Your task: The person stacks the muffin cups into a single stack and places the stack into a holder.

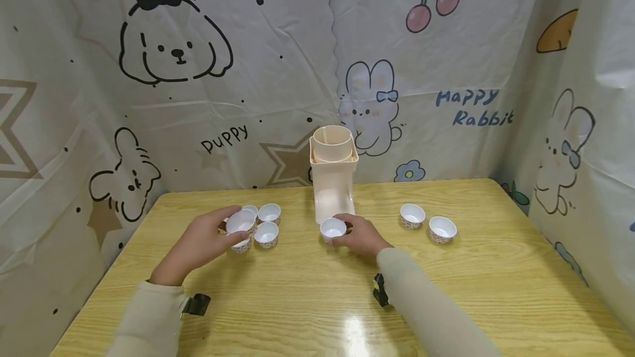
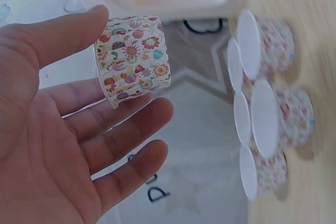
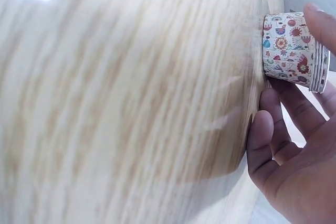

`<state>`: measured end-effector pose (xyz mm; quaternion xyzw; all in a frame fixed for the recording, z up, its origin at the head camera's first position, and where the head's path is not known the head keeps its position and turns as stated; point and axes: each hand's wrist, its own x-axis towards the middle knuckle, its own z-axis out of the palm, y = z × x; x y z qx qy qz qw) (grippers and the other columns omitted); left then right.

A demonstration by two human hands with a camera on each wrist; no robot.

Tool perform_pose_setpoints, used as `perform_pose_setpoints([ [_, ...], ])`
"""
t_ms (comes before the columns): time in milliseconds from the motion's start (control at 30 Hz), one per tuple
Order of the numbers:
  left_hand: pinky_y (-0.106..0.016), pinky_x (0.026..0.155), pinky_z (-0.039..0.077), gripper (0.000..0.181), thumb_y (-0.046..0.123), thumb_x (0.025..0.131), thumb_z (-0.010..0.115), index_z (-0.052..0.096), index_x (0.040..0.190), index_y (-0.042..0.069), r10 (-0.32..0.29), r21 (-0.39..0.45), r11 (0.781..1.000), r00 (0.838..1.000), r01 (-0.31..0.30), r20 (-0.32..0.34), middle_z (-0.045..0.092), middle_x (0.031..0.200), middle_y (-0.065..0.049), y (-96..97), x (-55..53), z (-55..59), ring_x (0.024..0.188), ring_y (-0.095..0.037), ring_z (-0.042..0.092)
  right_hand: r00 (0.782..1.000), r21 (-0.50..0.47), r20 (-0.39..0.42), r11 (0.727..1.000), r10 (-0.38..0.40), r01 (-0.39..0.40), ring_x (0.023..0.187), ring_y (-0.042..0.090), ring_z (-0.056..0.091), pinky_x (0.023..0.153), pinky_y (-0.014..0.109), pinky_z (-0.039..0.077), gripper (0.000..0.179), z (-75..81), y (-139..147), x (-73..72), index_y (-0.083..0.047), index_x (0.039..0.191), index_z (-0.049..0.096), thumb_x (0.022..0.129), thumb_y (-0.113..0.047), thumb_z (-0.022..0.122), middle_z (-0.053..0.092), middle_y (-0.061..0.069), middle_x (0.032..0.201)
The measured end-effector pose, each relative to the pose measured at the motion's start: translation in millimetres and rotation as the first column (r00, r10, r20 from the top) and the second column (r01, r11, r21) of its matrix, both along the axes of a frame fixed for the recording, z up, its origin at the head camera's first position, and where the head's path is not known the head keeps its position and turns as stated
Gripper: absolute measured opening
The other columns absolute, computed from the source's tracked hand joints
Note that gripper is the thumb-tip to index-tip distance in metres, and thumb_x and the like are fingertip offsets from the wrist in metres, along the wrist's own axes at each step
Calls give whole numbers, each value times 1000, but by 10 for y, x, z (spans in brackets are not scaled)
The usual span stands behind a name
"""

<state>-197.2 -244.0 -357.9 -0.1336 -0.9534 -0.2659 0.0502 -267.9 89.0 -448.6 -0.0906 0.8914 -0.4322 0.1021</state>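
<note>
The left hand pinches a small, round, white-lined, flower-printed paper cup over a cluster of matching cups; the right hand grips a nested stack of them at 3 o'clock from it, the tall cream plastic holder at the stack's 12. Light fingertip pressure should spare the thin walls; lifting level likely avoids knocking the cluster.

Multicoloured flower-printed paper cups, white inside; cream holder
</note>
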Motion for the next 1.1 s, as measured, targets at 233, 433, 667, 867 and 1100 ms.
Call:
perform_pose_setpoints([
  [233, -32, 74, 53, 58, 27, 88, 75, 57, 137, 1, -47, -7, 999, 998, 47, -45, 70, 121, -16, 143, 26, 24, 94, -22, 68, 1000, -3, 4, 1000, 2, -2, 111, 22, 61, 95, 42, 50, 58, -5, -1, 9, -18, 131, 63, 78, -28, 85, 67, 7, 123],
  [433, -36, 76, 54, 59, 27, 88, 75, 57, 137, 1, -67, -19, 998, 996, 66, -59, 69, 125, -17, 268, 3, 47, 95, -24, 68, 1000, -12, 11, 1000, -2, 3, 111, 22, 61, 95, 42, 50, 59, -8, 6, -1, -18, 131, 63, 77, -28, 85, 67, 6, 123],
  [667, -30, 72, 51, 59, 26, 88, 75, 56, 138, 3, -97, 21, 995, 995, 98, -36, 68, 126, -16, 472, -77, 48, 93, -22, 67, 1000, -28, 16, 1000, -1, 2, 112, 22, 61, 95, 42, 50, 59, -28, 4, -15, -19, 131, 63, 77, -28, 85, 67, 6, 124],
  [867, -34, 77, 55, 60, 29, 88, 75, 55, 140, 6, -121, 82, 989, 993, 121, -16, 66, 130, -14, 666, -138, 56, 99, -24, 68, 1000, -40, 13, 999, -4, 4, 111, 21, 61, 92, 40, 50, 59, -59, -18, -15, -20, 130, 63, 76, -28, 86, 67, 5, 122],
  [1100, -38, 82, 54, 61, 32, 87, 76, 56, 140, 9, -111, 105, 988, 994, 111, 2, 67, 129, -11, 933, -322, 84, 103, -26, 66, 1000, -23, -6, 1000, 7, -7, 111, 21, 61, 95, 42, 49, 58, -73, 15, -39, -20, 129, 64, 76, -30, 86, 68, 4, 121],
])
